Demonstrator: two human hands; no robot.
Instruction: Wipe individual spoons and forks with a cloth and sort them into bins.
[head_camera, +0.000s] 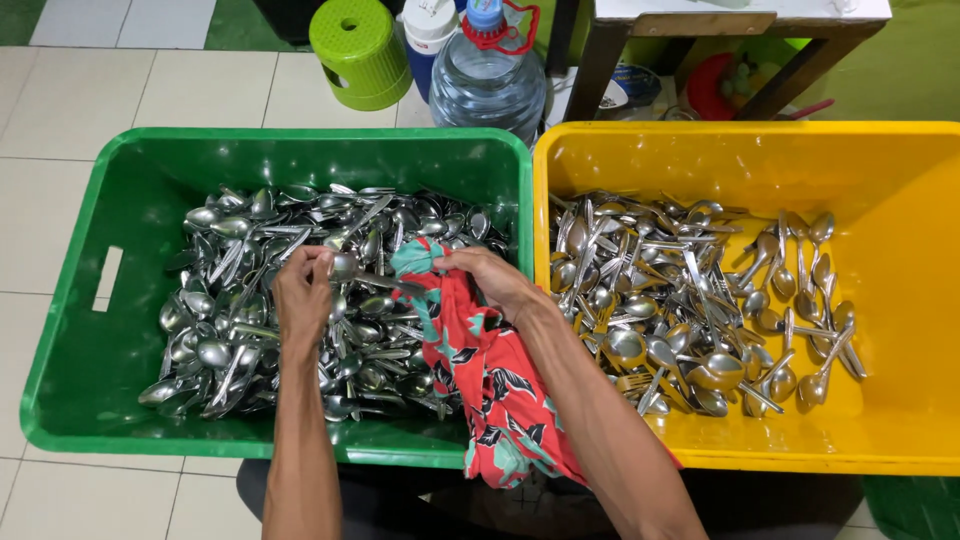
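My left hand grips the bowl end of a metal spoon above the green crate. My right hand is closed on a red floral cloth, which wraps the spoon's handle and hangs down over the crate's front rim. The green crate holds a heap of metal spoons. To its right stands a yellow crate with several spoons and forks spread over its bottom.
A green plastic stool, a large water bottle and a dark table leg stand behind the crates on the pale tiled floor. Red and other items lie under the table.
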